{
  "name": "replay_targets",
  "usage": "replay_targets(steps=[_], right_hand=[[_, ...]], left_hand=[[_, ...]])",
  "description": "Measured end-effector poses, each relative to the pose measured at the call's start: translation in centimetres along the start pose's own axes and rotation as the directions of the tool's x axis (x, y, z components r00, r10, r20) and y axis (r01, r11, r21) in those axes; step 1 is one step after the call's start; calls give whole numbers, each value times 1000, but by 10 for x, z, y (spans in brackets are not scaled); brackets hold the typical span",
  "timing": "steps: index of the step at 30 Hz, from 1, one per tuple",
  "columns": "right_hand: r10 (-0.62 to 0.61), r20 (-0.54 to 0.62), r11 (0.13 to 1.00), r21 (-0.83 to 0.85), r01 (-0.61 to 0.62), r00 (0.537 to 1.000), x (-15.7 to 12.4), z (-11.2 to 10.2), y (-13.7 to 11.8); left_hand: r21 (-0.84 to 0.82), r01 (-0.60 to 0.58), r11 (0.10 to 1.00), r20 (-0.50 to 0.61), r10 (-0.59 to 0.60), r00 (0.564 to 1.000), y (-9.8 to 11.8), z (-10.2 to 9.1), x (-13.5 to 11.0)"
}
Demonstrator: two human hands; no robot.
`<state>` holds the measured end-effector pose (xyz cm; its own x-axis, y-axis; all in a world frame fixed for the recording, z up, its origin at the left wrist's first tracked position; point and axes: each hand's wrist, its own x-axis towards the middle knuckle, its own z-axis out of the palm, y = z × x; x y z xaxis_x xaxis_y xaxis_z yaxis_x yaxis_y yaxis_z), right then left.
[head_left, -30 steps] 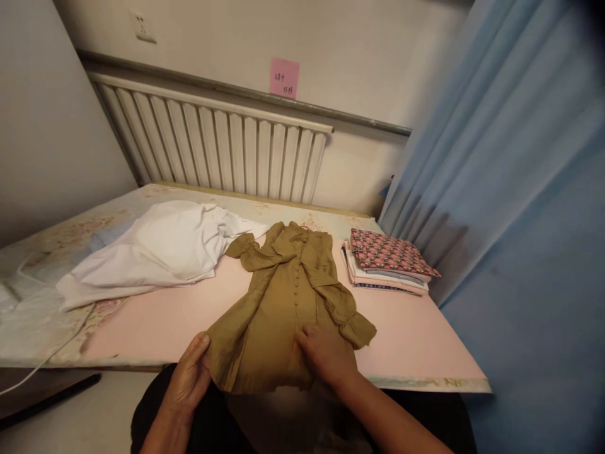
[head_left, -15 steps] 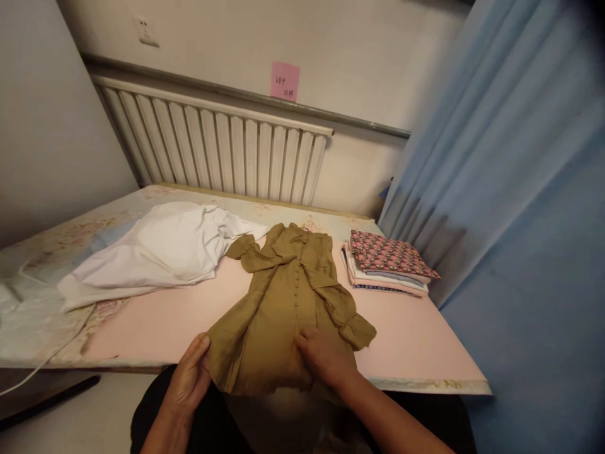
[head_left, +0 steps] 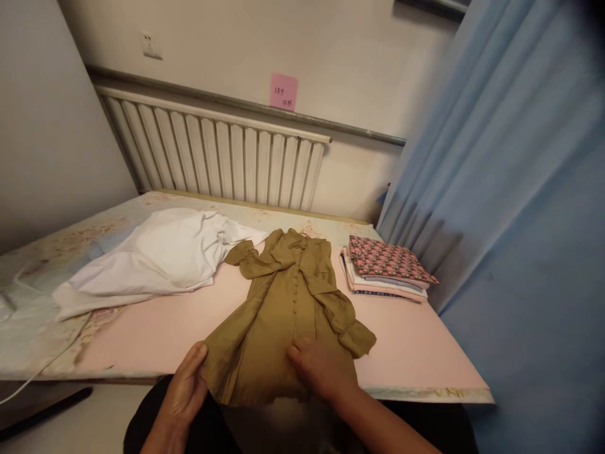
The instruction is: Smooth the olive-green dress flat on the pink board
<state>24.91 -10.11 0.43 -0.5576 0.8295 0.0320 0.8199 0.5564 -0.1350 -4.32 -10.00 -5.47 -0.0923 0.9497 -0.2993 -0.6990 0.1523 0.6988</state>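
Observation:
An olive-green dress (head_left: 278, 315) with small buttons down its front and gathered cuffs lies face up, its collar away from me and its lower end hanging over the near edge toward my lap. At its lower left side, my left hand (head_left: 185, 384) pinches the fabric edge between thumb and fingers. My right hand (head_left: 321, 369) is closed on the front of the skirt just below the button row, its fingertips gripping cloth. Both sleeves are spread outward, the right one bent toward me.
Left of the dress lies a rumpled white cloth (head_left: 165, 252). A folded stack topped by a red patterned cloth (head_left: 390, 258) sits at the right. Pink sheeting (head_left: 416, 340) covers part of the table. A radiator (head_left: 217, 148) stands behind; a blue curtain (head_left: 472, 189) hangs at right.
My right hand has shifted slightly left across the front of the dress. My left hand keeps its hold on the side edge. The whole view has tilted up a little.

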Motion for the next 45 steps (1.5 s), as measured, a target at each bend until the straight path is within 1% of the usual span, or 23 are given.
replay_targets(steps=[2,4,7,10,13,15,21,23,27,30,34,38,42,45], right_hand=[[-97,3,992,-75,97,995,3,-1,-1],[-136,-4,983,-127,135,991,6,1,0],[-188,-19,972,-144,184,982,12,10,3],[-222,-18,967,-132,218,975,16,20,7],[-234,-2,963,-137,231,972,18,25,10],[-255,6,955,-155,253,967,17,23,10],[-340,63,918,-192,346,938,14,8,10],[-372,66,904,-200,378,926,15,7,11],[-430,55,884,-174,433,901,20,17,13],[-459,70,865,-193,464,886,25,27,16],[-459,88,858,-215,467,884,29,33,17],[-431,76,876,-203,437,899,26,28,16],[-303,25,951,-52,304,953,21,21,18],[-273,44,962,7,273,961,19,21,22]], left_hand=[[4,-5,1000,3,5,1000,0,0,0],[0,-6,1000,-1,6,1000,0,-1,0],[0,-13,1000,-12,13,1000,-1,0,1],[7,-9,1000,-11,9,1000,-1,0,1],[6,-3,1000,-14,3,1000,-1,1,0],[0,-7,1000,-19,7,1000,-1,2,0],[0,-18,1000,3,18,1000,-2,-2,2],[-11,-18,1000,4,18,1000,-3,-3,2],[-16,-12,1000,8,13,1000,-2,-1,0],[-7,-22,1000,7,22,1000,-2,1,-1],[-16,-21,1000,-12,21,1000,-2,2,-1],[-29,-25,999,-13,24,1000,-1,3,-2],[-33,-30,999,1,30,1000,1,4,-4],[-43,-25,999,-13,25,1000,2,6,-5]])
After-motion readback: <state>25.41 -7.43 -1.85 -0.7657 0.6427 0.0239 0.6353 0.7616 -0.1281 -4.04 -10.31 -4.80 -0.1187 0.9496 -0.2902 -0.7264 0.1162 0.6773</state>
